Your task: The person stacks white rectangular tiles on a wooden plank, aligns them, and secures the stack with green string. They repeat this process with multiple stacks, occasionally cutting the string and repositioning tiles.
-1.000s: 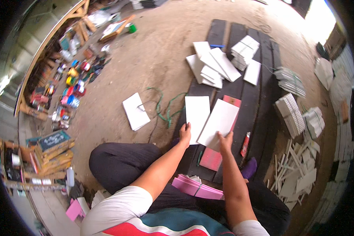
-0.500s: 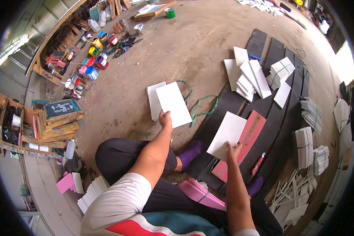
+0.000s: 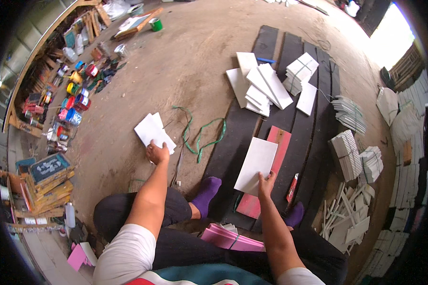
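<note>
My right hand [image 3: 267, 183] grips the lower right edge of a white rectangular board [image 3: 256, 164], thumb on its face. That board is held over a red plank [image 3: 279, 142] lying on dark slats. Out to the left, my left hand [image 3: 158, 152] rests at the near edge of a small stack of white boards [image 3: 152, 129] on the floor, fingers spread across the top board. Its fingertips are partly hard to make out. Green strapping [image 3: 209, 137] lies loose on the floor between the stack and the slats.
A jumbled pile of white boards [image 3: 264, 90] and a tied bundle [image 3: 300, 71] lie on the dark slats [image 3: 223, 147]. A red-handled cutter [image 3: 292, 186] rests near my foot. Pink boards [image 3: 233, 237] are before my lap. Offcuts [image 3: 352, 213] lie right; paint tins [image 3: 73, 116] stand left.
My left hand has brought its white board down onto the floor stack, and its fingers have loosened. My right hand keeps its board over the red plank. The whole view has shifted rightward.
</note>
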`<move>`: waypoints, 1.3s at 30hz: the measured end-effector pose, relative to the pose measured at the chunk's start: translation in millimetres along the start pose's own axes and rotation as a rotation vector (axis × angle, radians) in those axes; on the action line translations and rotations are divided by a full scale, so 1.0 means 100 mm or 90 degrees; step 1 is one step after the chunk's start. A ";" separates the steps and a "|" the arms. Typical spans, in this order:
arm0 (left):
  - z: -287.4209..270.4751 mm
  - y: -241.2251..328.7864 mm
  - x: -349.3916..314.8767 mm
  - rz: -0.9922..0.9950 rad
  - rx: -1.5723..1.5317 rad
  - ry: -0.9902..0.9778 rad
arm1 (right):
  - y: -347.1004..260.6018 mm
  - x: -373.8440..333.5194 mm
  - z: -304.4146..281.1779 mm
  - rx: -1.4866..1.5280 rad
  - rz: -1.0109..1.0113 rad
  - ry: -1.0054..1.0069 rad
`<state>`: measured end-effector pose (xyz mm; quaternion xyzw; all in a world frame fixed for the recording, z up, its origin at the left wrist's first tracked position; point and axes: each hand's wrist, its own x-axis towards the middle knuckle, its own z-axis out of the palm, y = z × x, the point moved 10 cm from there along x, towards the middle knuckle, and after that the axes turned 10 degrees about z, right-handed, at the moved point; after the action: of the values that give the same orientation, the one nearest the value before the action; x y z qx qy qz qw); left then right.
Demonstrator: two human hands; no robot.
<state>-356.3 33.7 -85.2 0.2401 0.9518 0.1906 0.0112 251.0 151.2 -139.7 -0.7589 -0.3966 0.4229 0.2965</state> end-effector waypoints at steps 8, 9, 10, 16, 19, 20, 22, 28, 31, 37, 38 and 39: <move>0.55 1.89 -1.46 0.506 -0.119 -0.224 | 0.18 0.29 -0.39 0.009 0.031 0.071; 0.60 1.94 -1.60 0.518 -0.102 -0.240 | 0.20 0.30 -0.40 0.016 0.029 0.069; 0.74 1.92 -1.67 0.511 -0.078 -0.276 | 0.24 0.32 -0.45 0.022 0.048 0.089; 0.81 1.52 -1.54 0.337 0.002 -0.278 | 0.43 0.39 -0.57 0.145 0.051 0.055; 0.83 1.06 -1.34 0.322 -0.024 -0.230 | 0.18 0.23 -0.27 0.138 0.080 -0.028; 0.87 1.12 -1.37 0.329 -0.003 -0.253 | 0.32 0.36 -0.27 0.138 0.035 -0.024; 0.86 1.01 -1.33 0.320 0.020 -0.269 | 0.22 0.27 0.01 0.198 0.090 -0.098; 0.79 1.45 -1.59 0.363 -0.199 -0.185 | -0.30 0.12 0.52 0.306 0.091 -0.165; 0.96 1.71 -1.77 0.265 -0.411 -0.273 | -0.45 0.13 0.46 0.228 0.040 -0.126; 1.11 2.19 -2.32 0.196 -0.557 -0.598 | -0.61 0.02 0.56 0.215 -0.053 -0.165; 1.20 2.17 -2.35 0.176 -0.601 -0.609 | -0.53 0.11 0.63 0.192 -0.065 -0.165; 1.25 2.14 -2.37 0.149 -0.641 -0.620 | -0.54 0.10 0.63 0.167 -0.072 -0.169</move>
<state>-36.1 142.8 -138.8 0.3640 0.6031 0.4784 0.5244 180.4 194.9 -130.3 -0.6278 -0.4156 0.5501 0.3612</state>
